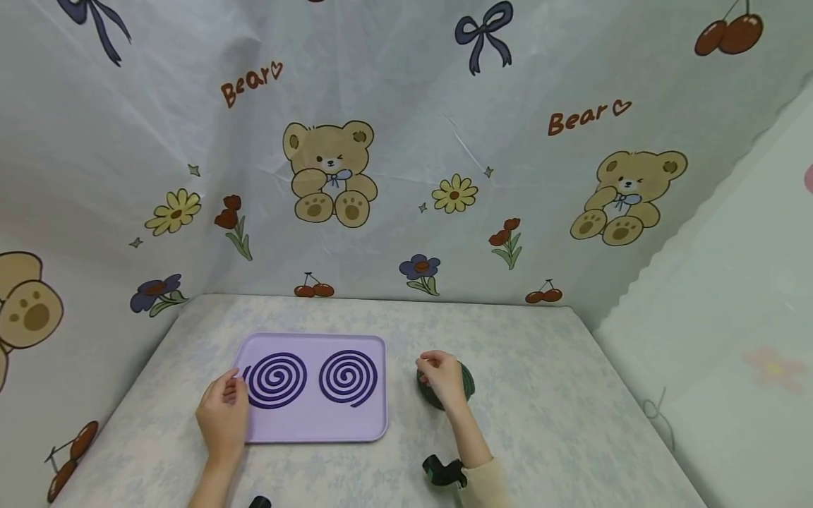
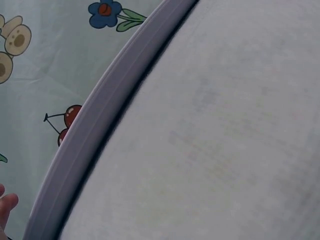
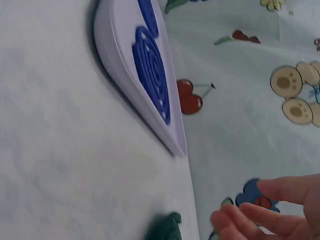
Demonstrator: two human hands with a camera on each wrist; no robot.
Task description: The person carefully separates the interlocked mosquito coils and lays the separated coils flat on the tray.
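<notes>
A light purple tray (image 1: 317, 430) with a raised rim lies on the table, bearing two flat dark purple spiral coils, one on the left (image 1: 276, 381) and one on the right (image 1: 348, 379). My left hand (image 1: 224, 416) is at the tray's left edge, its fingers loosely bent beside the outer end of the left coil. In the left wrist view only its fingertips (image 2: 7, 204) show. To the right of the tray, my right hand (image 1: 442, 377) hovers over a round dark green coiled bundle (image 1: 468, 383), partly hiding it. Thumb and fingers are apart with nothing between them in the right wrist view.
The pale mottled table (image 1: 533, 395) meets a cloth backdrop (image 1: 394, 127) printed with bears, flowers and cherries. A black wrist camera (image 1: 441, 471) sits by the right sleeve (image 1: 485, 483). A small black object (image 1: 260, 502) shows at the bottom edge near the left forearm.
</notes>
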